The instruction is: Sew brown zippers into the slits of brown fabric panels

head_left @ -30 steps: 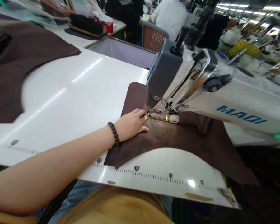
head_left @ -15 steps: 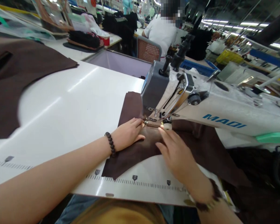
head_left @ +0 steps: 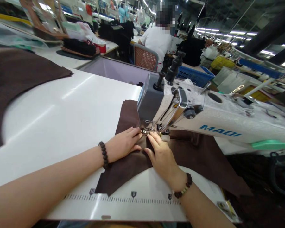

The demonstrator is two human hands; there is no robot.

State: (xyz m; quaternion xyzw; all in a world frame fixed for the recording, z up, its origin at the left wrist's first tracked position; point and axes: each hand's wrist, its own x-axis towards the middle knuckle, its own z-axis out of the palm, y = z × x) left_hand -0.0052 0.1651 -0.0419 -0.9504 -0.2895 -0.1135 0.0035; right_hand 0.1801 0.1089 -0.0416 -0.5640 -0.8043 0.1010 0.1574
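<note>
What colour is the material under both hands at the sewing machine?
The material is dark brown, with no pattern visible; the head view shows it best.

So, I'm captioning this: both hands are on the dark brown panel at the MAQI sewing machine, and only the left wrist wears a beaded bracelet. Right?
Not quite: the head view shows the right hand with a beaded bracelet at its wrist too. The left hand does wear one, and both hands are on the dark brown panel at the MAQI sewing machine.
</note>
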